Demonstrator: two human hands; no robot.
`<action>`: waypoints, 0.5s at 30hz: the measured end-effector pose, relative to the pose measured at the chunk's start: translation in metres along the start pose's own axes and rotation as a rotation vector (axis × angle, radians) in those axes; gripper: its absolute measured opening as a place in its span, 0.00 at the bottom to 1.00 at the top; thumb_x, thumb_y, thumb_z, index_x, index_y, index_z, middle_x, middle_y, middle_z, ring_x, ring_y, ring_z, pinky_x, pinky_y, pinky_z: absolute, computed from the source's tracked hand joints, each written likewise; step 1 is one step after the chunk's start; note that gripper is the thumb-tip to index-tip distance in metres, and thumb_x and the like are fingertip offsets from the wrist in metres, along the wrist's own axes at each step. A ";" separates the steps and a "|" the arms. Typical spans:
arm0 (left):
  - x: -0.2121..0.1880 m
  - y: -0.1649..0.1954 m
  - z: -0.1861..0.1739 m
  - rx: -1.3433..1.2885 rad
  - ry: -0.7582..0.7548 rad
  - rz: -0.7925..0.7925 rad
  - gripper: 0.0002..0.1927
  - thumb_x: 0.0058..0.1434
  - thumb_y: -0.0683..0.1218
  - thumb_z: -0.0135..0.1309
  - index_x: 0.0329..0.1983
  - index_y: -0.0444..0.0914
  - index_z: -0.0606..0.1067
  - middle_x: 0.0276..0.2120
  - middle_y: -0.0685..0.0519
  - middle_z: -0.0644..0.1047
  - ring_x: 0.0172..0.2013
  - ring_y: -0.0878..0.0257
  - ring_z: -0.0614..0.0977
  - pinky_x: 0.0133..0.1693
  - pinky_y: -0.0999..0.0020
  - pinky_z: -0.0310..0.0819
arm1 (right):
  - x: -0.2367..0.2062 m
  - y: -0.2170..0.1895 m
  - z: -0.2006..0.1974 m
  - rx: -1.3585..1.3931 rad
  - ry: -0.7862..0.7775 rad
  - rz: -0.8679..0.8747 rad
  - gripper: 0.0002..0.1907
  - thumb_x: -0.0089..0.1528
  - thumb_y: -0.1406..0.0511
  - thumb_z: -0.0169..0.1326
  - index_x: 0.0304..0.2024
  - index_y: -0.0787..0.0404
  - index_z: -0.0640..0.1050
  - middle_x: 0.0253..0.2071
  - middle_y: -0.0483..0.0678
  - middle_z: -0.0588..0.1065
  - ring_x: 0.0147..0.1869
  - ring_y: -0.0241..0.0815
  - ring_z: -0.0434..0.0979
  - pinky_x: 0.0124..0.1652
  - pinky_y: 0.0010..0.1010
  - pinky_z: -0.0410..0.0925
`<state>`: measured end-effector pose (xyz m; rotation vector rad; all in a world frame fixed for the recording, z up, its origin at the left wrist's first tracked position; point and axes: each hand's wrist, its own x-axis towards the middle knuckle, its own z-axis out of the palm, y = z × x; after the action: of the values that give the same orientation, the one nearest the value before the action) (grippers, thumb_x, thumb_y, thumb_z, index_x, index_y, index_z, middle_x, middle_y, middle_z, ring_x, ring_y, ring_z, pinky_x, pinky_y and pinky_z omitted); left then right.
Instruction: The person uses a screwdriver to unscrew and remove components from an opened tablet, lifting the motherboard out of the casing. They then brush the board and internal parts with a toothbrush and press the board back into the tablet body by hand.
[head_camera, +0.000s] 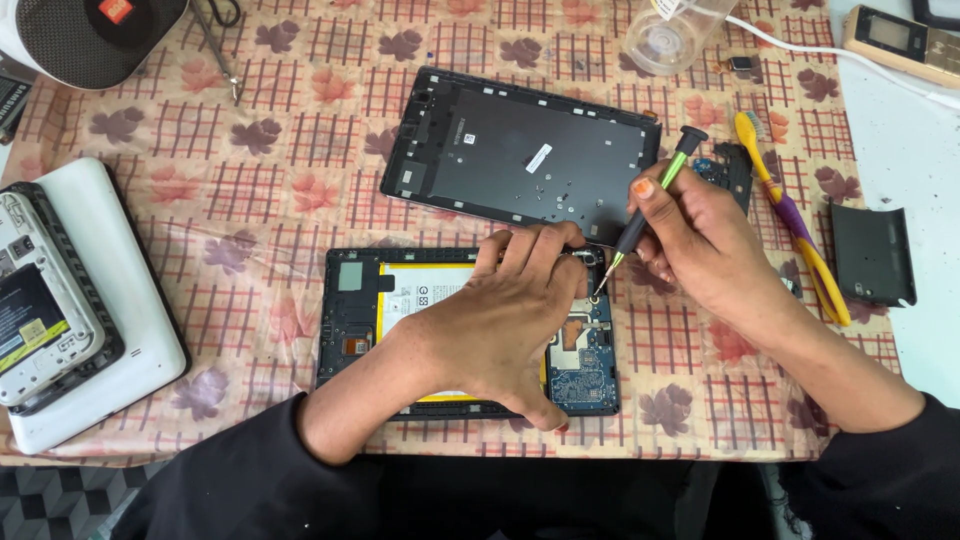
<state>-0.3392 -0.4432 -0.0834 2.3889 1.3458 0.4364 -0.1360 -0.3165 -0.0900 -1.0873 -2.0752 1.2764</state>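
Right hand has its grip clenched around a slim green-and-black screwdriver, tilted with its tip down at the top right corner of the opened tablet in the lower middle of the frame. Left hand lies flat over that tablet, grasping nothing, fingers pressing beside the screwdriver tip, covering part of the yellow-edged battery and blue circuit board. Just above lies the removed dark back cover. A yellow-and-purple toothbrush rests at right on the patterned tabletop.
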 end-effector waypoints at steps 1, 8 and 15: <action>0.000 0.000 0.001 -0.002 -0.002 -0.002 0.59 0.25 0.64 0.76 0.52 0.24 0.64 0.59 0.32 0.58 0.65 0.36 0.55 0.65 0.38 0.45 | 0.000 0.000 0.000 0.008 -0.003 0.012 0.19 0.72 0.52 0.42 0.42 0.59 0.72 0.23 0.40 0.68 0.24 0.27 0.67 0.23 0.18 0.62; 0.001 -0.001 0.001 -0.012 0.002 -0.003 0.59 0.23 0.64 0.77 0.51 0.24 0.64 0.58 0.32 0.58 0.66 0.36 0.53 0.66 0.39 0.44 | -0.001 0.002 -0.003 0.009 0.047 -0.016 0.19 0.73 0.52 0.42 0.38 0.60 0.71 0.23 0.41 0.68 0.25 0.27 0.67 0.23 0.19 0.62; -0.001 0.000 -0.003 -0.026 0.003 -0.020 0.59 0.23 0.63 0.76 0.52 0.26 0.62 0.58 0.34 0.60 0.65 0.39 0.57 0.64 0.42 0.48 | -0.002 0.003 -0.005 0.105 -0.003 0.000 0.18 0.73 0.53 0.43 0.38 0.59 0.71 0.22 0.40 0.67 0.24 0.27 0.66 0.22 0.19 0.62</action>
<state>-0.3408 -0.4435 -0.0812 2.3529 1.3562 0.4496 -0.1297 -0.3144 -0.0904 -1.0391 -1.9862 1.3718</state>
